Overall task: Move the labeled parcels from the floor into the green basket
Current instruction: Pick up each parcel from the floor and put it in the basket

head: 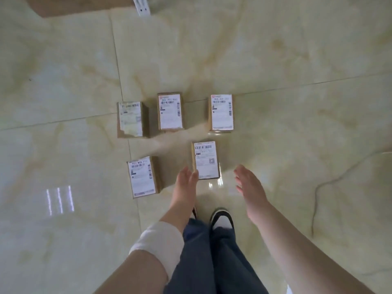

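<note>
Several small brown cardboard parcels with white shipping labels lie on the glossy marble floor. Three form a far row: left parcel, middle parcel, right parcel. Two lie nearer: one at the left and one in the middle. My left hand hangs open, its fingertips at the near-middle parcel's lower left corner. My right hand is open too, a little to the right of that parcel and apart from it. No green basket is in view.
My legs in dark jeans and a black-and-white shoe stand just below the hands. A white elbow wrap covers my left arm. A white perforated strip and a brown surface sit at the top edge.
</note>
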Demonstrator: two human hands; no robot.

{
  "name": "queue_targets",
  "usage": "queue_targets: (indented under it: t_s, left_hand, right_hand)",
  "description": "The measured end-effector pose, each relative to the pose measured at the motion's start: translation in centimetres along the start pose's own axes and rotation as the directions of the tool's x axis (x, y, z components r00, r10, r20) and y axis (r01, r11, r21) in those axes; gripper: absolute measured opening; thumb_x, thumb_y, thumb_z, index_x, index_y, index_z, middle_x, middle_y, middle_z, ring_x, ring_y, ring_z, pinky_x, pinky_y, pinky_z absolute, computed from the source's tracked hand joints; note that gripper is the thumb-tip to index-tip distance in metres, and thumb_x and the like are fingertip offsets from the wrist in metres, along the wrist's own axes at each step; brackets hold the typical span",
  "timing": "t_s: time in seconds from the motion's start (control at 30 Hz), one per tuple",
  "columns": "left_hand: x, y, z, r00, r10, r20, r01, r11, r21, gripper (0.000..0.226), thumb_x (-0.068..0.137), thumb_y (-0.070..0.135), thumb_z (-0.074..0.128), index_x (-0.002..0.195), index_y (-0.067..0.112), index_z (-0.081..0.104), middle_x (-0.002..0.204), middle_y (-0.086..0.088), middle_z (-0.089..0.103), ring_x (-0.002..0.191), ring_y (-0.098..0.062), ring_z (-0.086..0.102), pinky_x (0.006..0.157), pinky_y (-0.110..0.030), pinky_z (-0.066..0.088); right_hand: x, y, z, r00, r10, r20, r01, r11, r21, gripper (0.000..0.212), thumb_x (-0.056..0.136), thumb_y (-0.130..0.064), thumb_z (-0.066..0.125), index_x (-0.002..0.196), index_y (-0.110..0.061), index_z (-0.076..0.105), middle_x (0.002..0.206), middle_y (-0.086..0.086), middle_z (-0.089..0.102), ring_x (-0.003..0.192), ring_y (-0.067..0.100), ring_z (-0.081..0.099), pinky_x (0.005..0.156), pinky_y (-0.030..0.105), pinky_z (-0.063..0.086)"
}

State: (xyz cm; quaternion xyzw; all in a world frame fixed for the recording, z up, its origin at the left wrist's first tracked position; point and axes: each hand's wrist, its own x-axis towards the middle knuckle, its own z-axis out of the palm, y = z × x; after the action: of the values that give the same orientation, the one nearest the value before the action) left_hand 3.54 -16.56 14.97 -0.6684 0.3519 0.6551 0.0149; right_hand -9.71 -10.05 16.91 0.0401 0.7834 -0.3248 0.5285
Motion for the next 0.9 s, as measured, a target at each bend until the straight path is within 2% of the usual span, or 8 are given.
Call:
queue_targets:
  t_s: [0.1, 0.17, 0.23, 0.3, 0.4, 0.53, 0.7, 0.9]
  left_hand:
    - [8.8, -1.9, 1.5, 0.999, 0.020, -0.031, -0.021, 0.999, -0.032, 0.053, 0.097, 0.031, 0.039, 0.146, 0.018, 0.025, 0.147, 0.001, 0.037, 0.136, -0.018, 0.035, 0.103, -0.026, 0.026]
    - [12.8, -3.3, 2.1, 0.998, 0.041, -0.037, -0.043, 0.998, -0.051, 0.054, 0.097, 0.036, 0.036, 0.147, 0.022, 0.023, 0.149, -0.001, 0.036, 0.135, -0.020, 0.037, 0.095, -0.023, 0.029]
    - [16.0, -5.0, 2.7, 0.996, 0.078, -0.035, -0.081, 0.994, -0.072, 0.054, 0.096, 0.040, 0.034, 0.147, 0.027, 0.021, 0.149, -0.002, 0.037, 0.132, -0.017, 0.040, 0.090, -0.018, 0.028]
    - [18.0, -6.0, 3.1, 0.986, 0.156, -0.052, -0.159, 0.985, -0.071, 0.056, 0.094, 0.046, 0.036, 0.146, 0.030, 0.023, 0.147, -0.001, 0.041, 0.127, -0.011, 0.042, 0.095, -0.013, 0.030]
    - [20.1, -6.6, 3.7, 0.959, 0.280, -0.054, -0.280, 0.960, 0.010, 0.074, 0.074, 0.072, 0.035, 0.141, 0.042, 0.028, 0.143, 0.001, 0.042, 0.133, -0.017, 0.038, 0.114, -0.041, 0.030]
    - [19.5, -5.7, 3.8, 0.958, 0.286, -0.025, -0.287, 0.957, -0.035, 0.066, 0.075, 0.073, 0.034, 0.136, 0.051, 0.028, 0.144, 0.006, 0.040, 0.136, -0.018, 0.035, 0.114, -0.045, 0.028]
    - [9.9, -2.1, 2.1, 0.969, 0.247, -0.002, -0.245, 0.959, -0.144, 0.053, 0.096, 0.044, 0.032, 0.146, 0.034, 0.021, 0.127, 0.016, 0.045, 0.118, -0.003, 0.045, 0.087, -0.009, 0.038]
    - [-7.8, 3.4, -4.4, 0.964, 0.260, -0.062, -0.266, 0.909, -0.320, 0.069, 0.085, 0.056, 0.040, 0.146, 0.031, 0.023, 0.148, 0.001, 0.040, 0.127, -0.011, 0.046, 0.106, -0.029, 0.040]
  right_hand:
    - [9.2, 2.4, 3.0, 0.995, -0.078, 0.057, 0.082, 0.994, -0.069, 0.035, 0.099, -0.039, 0.034, 0.121, -0.018, 0.052, 0.109, -0.009, 0.057, 0.105, 0.012, 0.053, 0.098, 0.024, 0.039]
    - [14.0, 3.9, 4.8, 0.984, -0.152, 0.088, 0.161, 0.980, -0.114, 0.031, 0.101, -0.034, 0.029, 0.091, -0.015, 0.052, 0.081, -0.010, 0.056, 0.073, 0.001, 0.056, 0.068, 0.007, 0.043]
    - [17.3, 5.8, 5.9, 0.970, -0.206, 0.133, 0.220, 0.969, -0.108, 0.036, 0.101, -0.032, 0.029, 0.091, -0.010, 0.056, 0.081, -0.006, 0.063, 0.059, -0.008, 0.059, 0.050, 0.004, 0.041]
    - [19.3, 7.2, 6.5, 0.964, -0.236, 0.122, 0.244, 0.969, -0.049, 0.032, 0.101, -0.030, 0.032, 0.102, -0.017, 0.061, 0.090, -0.009, 0.068, 0.065, -0.013, 0.062, 0.054, 0.004, 0.044]
    - [20.8, 8.1, 7.1, 0.951, -0.270, 0.153, 0.269, 0.963, 0.027, 0.033, 0.098, -0.039, 0.038, 0.109, -0.020, 0.062, 0.100, -0.007, 0.072, 0.092, 0.004, 0.068, 0.077, 0.022, 0.054]
    - [20.4, 7.9, 6.8, 0.956, -0.196, 0.217, 0.184, 0.980, 0.074, 0.078, 0.072, -0.077, 0.044, 0.125, -0.021, 0.057, 0.124, 0.006, 0.065, 0.115, 0.025, 0.061, 0.098, 0.051, 0.047]
    - [13.3, 4.1, 5.1, 0.970, -0.190, 0.152, 0.196, 0.980, -0.028, 0.077, 0.067, -0.081, 0.038, 0.118, -0.028, 0.061, 0.117, 0.002, 0.068, 0.108, 0.022, 0.065, 0.096, 0.049, 0.050]
    - [-5.9, -4.1, 3.8, 0.932, -0.166, 0.322, 0.193, 0.980, -0.051, 0.078, 0.078, -0.063, 0.045, 0.142, -0.018, 0.037, 0.136, 0.005, 0.056, 0.121, 0.018, 0.057, 0.103, 0.040, 0.046]
